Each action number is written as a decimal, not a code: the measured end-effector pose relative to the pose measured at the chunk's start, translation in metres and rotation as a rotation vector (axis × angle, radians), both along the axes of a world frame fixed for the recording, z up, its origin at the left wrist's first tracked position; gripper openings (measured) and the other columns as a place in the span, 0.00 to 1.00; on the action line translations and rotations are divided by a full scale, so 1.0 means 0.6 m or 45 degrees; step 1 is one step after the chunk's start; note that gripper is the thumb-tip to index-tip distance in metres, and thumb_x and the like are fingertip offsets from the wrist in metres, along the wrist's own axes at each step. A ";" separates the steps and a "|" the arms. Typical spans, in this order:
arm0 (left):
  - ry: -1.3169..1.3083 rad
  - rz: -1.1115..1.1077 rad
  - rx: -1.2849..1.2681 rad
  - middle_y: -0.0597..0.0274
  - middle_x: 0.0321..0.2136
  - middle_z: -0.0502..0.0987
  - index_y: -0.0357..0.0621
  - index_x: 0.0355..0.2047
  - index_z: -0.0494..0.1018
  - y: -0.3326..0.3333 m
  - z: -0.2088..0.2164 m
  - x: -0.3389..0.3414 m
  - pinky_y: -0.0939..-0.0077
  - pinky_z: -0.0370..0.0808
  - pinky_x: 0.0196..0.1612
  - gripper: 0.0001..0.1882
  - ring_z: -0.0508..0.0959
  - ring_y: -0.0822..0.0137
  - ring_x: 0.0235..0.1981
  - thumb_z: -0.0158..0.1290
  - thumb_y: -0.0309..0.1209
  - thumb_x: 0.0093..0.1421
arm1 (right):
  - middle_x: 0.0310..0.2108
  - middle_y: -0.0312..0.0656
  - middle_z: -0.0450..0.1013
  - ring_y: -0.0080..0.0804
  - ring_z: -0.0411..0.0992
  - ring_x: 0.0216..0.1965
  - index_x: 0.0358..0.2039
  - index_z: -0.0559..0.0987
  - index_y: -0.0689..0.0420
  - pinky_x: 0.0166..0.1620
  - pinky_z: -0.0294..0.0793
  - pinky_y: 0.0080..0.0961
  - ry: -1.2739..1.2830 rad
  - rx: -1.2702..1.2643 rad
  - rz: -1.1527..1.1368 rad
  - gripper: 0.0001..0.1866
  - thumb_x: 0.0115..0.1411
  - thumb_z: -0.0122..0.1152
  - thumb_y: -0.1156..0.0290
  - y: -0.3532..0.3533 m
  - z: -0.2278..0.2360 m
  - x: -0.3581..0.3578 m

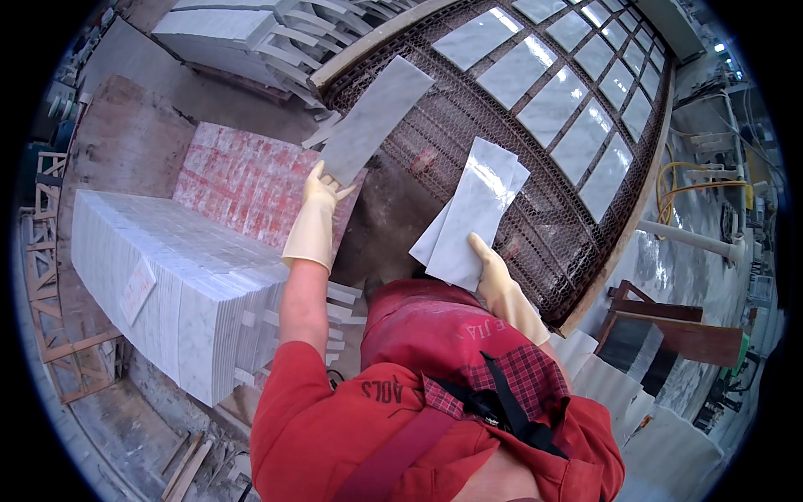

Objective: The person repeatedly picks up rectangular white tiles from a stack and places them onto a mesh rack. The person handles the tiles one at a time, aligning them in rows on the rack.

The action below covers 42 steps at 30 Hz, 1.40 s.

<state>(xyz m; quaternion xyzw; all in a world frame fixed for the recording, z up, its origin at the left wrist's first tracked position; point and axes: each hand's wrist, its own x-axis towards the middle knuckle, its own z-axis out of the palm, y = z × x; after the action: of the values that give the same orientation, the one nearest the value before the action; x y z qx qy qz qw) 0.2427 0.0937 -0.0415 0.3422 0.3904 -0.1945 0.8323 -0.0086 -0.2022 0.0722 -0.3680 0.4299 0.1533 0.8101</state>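
Both of my hands wear cream rubber gloves. My left hand (321, 191) is closed on the lower end of a long grey-white marble tile (376, 117), which stretches away over the near edge of the mesh conveyor (418, 159). The thumb lies along its edge, and the fingertips show beside it. My right hand (493, 276) grips two overlapping marble tiles (475, 213), fanned slightly apart, in front of my red apron (418, 322). Its thumb presses on the top tile; its other fingers are hidden underneath.
Rows of glossy marble tiles (554, 105) lie on the conveyor, bordered by a pale rail (381, 42). To my left a large stack of tiles (159, 284) stands beside a red-stained block surface (242, 180). Another stack (217, 33) is at far left. A pipe (690, 240) juts out at right.
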 end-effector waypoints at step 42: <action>-0.141 -1.332 -0.449 0.48 0.66 0.69 0.46 0.73 0.58 -0.058 0.080 -0.169 0.44 0.69 0.65 0.44 0.72 0.49 0.65 0.50 0.63 0.67 | 0.61 0.46 0.74 0.39 0.73 0.60 0.66 0.71 0.61 0.64 0.69 0.38 0.257 -0.515 -0.055 0.35 0.67 0.65 0.51 0.062 -0.015 0.076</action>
<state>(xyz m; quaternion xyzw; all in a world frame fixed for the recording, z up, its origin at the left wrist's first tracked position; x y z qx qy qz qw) 0.1415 0.0586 0.0063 0.3555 0.0857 -0.6262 0.6886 0.0368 -0.1652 0.0635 -0.4964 0.5385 0.0827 0.6759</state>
